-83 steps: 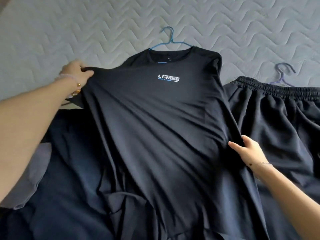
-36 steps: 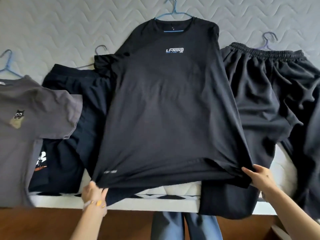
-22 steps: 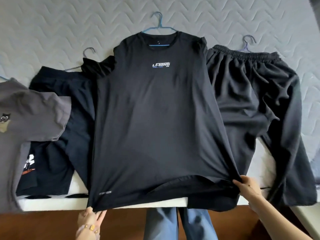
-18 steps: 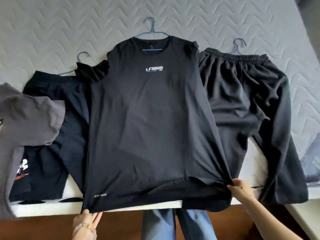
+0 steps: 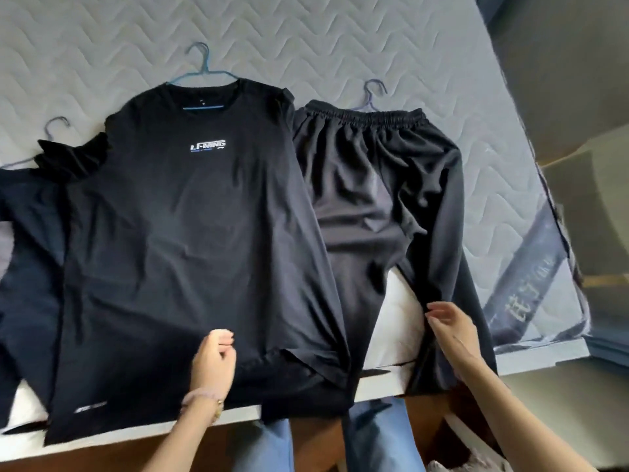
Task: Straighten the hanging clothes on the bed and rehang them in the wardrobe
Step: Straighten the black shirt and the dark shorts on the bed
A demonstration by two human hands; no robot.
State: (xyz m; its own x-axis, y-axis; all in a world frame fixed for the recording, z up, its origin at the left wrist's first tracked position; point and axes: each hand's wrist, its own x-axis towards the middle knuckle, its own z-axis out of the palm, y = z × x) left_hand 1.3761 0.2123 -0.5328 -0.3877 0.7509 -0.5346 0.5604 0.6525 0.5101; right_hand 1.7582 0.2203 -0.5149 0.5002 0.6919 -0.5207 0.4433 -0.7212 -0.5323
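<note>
Released the T-shirt (image 5: 190, 240) hem: left hand (image 5: 213, 361) loosely curled above it, empty; right hand (image 5: 451, 327) now pinching the black trousers (image 5: 374, 185) leg.

Blue wire hanger (image 5: 203, 68) shows only hook and shoulders; its lower bar runs under the collar of the black short-sleeved T-shirt (image 5: 190, 240), glimpsed through the neck opening. Small blue line beneath the white chest logo (image 5: 208, 145) too blurred to read, as is the pale hem print (image 5: 90, 409). Purple wire hanger (image 5: 371, 93) buried below its hook in the elastic waistband of the black trousers (image 5: 367, 185). Grey wire hanger (image 5: 56, 126) and dark navy garment (image 5: 27, 253) partly under the shirt sleeve, garment cut by the left edge. Pale lettering on the mattress corner band (image 5: 526, 287) illegible. Left hand (image 5: 212, 361) fingers curled; contact with fabric unclear. Right hand (image 5: 451, 323) at a trouser leg, grip uncertain.
</note>
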